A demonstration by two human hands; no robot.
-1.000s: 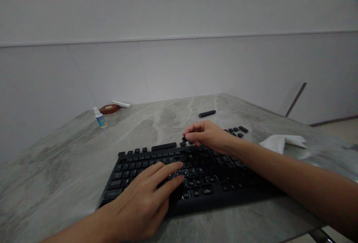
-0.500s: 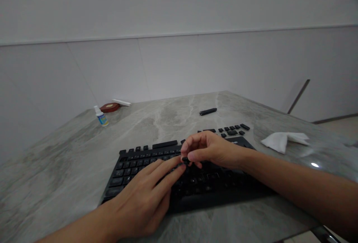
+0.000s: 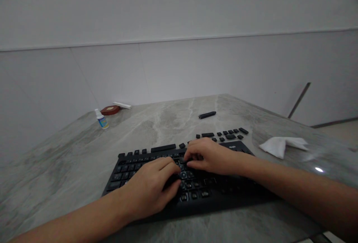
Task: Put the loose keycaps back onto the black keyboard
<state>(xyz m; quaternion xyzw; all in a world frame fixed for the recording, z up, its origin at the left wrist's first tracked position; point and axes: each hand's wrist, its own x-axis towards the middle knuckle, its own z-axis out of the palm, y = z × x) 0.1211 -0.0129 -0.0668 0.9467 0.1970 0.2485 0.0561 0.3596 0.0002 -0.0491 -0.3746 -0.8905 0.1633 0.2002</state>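
Note:
A black keyboard (image 3: 156, 211) lies on the table, several of its right-hand keys without caps, their square sockets (image 3: 188, 185) showing. My left hand (image 3: 152, 185) rests on its middle, fingers bent, with the thumb apart from the index finger and nothing visible between them. Just right of it, my right hand (image 3: 208, 155) curls over the upper keys, thumb and fingertips close together at the key surface. Whatever those fingertips hold, if anything, is too dark and small to make out. Loose black keycaps (image 3: 231, 136) lie behind the keyboard, some partly hidden by my right hand.
Farther back is a black pen-like tool (image 3: 207, 115). A white cloth (image 3: 282, 146) lies to the right. At the back left stand a small spray bottle (image 3: 101, 120), a reddish-brown object (image 3: 110, 110) and a white strip (image 3: 122, 105). A wall (image 3: 173, 68) borders the marbled table (image 3: 151, 127).
My right hand has lowered to the keyboard; the small black keycap it held between the fingertips no longer shows clearly. My left fingers, stretched toward it before, have drawn back and bent.

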